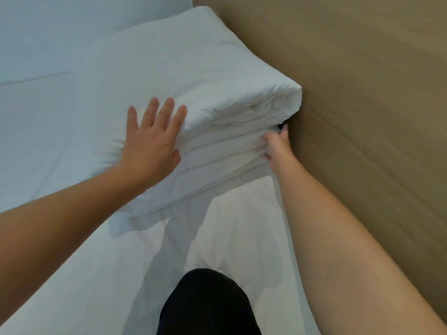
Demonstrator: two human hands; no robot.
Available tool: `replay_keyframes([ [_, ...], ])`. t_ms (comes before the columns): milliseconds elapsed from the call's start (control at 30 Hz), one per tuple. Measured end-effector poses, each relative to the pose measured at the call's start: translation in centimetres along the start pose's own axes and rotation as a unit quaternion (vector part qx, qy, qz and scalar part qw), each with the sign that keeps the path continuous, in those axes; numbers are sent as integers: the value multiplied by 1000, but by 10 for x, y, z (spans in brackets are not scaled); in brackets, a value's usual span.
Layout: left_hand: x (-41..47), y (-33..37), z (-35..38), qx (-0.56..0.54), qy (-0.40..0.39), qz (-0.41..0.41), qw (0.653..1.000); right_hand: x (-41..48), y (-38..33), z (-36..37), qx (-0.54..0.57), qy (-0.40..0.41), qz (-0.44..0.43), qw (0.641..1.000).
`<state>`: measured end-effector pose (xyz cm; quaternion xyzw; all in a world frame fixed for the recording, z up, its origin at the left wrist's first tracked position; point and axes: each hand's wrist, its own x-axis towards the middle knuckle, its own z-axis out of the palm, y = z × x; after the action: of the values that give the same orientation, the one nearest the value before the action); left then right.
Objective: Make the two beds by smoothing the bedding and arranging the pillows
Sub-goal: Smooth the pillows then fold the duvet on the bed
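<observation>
A thick white duvet (205, 76) lies folded in several layers on the bed, its folded edge running along the tan wall. My left hand (152, 139) presses flat on the top layer near the fold, fingers straight and spread. At the corner of the fold by the wall, my right hand (275, 146) pinches the stacked layers of the duvet, with its fingertips partly hidden in the cloth. A white sheet (43, 117) covers the mattress to the left and below the duvet.
A tan wall (362, 93) runs along the right side, close against the bedding. My knee in dark trousers (208, 303) rests on the bed at the bottom centre. A pale wall or headboard (96, 18) shows at the top left.
</observation>
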<state>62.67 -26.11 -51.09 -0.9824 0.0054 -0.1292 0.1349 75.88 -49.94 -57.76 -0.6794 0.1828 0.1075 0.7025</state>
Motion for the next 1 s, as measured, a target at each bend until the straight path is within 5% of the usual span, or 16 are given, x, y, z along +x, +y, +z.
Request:
replay_keyframes([
  [267, -12, -13, 9, -46, 55, 28, 997, -31, 25, 6, -26, -1, -34, 999],
  [633, -73, -66, 26, -127, 23, -127, 983, -105, 81, 96, 95, -68, 60, 991],
  [900, -105, -95, 42, -306, 5, -225, 925, -143, 93, 145, 1, -100, 87, 991],
  [1000, -104, -97, 40, -339, -2, -256, 905, -152, 86, 164, -12, 26, 46, 999],
])
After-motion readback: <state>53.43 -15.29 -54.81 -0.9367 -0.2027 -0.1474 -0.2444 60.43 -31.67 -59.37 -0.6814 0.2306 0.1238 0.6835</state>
